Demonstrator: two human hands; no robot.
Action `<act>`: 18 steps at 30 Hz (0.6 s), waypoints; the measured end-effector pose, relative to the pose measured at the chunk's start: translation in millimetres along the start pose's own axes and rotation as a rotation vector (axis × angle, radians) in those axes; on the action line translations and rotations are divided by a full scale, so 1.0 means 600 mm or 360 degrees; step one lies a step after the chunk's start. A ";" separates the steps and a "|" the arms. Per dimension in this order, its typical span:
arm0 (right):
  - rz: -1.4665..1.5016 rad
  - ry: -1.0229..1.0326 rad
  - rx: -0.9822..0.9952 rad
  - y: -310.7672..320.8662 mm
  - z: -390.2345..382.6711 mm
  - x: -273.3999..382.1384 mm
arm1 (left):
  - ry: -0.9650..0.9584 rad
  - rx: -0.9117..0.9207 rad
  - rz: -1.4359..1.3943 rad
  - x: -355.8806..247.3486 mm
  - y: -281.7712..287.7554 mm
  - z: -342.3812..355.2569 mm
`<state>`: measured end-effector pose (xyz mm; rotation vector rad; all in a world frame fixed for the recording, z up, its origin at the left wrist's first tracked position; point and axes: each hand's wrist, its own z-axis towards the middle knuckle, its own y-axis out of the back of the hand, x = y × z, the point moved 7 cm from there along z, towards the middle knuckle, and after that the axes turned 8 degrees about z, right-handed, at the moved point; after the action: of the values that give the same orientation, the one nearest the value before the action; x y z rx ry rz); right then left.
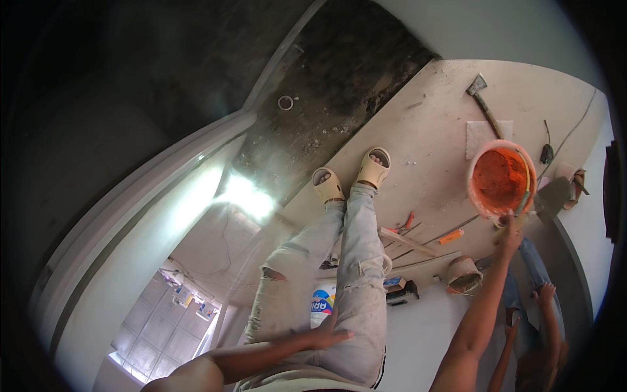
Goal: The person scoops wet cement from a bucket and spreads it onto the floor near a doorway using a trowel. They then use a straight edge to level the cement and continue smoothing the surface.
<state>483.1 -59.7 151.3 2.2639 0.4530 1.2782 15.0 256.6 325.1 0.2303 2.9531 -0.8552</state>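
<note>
My right hand [511, 228] is closed beside the near rim of an orange bucket [479, 201], its fingers wrapped round what looks like a trowel's handle. The trowel's grey blade [554, 195] shows just right of the bucket. Inside the bucket lies a reddish-orange powder or mix [498, 178], and a yellow-green bail handle [526, 175] crosses its right side. My left hand [330, 334] rests on my thigh with fingers stretched out, holding nothing.
A hatchet [484, 104] lies beyond the bucket. Red-handled pliers [409, 221], wood strips [411, 243] and an orange-handled tool [450, 236] lie near my legs. A dirty pail [464, 274] stands nearer. Another person in jeans [534, 262] is at right. A dark rubble strip [326, 98] borders the floor.
</note>
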 end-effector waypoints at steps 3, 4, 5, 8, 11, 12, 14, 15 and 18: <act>-0.0019 -0.0116 -0.0174 0.030 0.037 -0.033 | 0.0016 0.0257 -0.0014 -0.013 -0.017 -0.065; -0.0102 -0.0028 -0.0218 0.026 0.025 -0.003 | 0.0037 0.0319 0.0012 -0.023 -0.016 -0.083; -0.0176 0.0064 -0.0264 0.022 0.020 0.017 | 0.0054 0.0375 0.0045 -0.033 -0.013 -0.097; -0.0597 0.0286 0.0105 0.016 -0.045 0.028 | -0.0047 0.0238 -0.0099 -0.048 -0.007 -0.127; -0.0383 -0.0159 0.0820 -0.058 -0.246 0.086 | -0.0090 0.0151 -0.0065 -0.045 0.003 -0.136; -0.0527 -0.0052 0.1111 -0.071 -0.321 0.077 | -0.0096 0.0186 -0.0085 -0.044 -0.002 -0.139; -0.0210 -0.0552 0.1416 -0.114 -0.493 0.147 | -0.0085 0.0266 -0.0087 -0.038 -0.002 -0.149; -0.0234 -0.0159 0.1739 -0.107 -0.566 0.142 | -0.0093 0.0275 -0.0127 -0.040 -0.007 -0.149; -0.0571 -0.0017 0.1812 -0.119 -0.646 0.191 | -0.0086 0.0340 -0.0134 -0.044 -0.006 -0.143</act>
<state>203.5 157.2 359.8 2.7877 1.8519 0.8869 39.1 296.2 402.2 0.0909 2.8383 -1.1701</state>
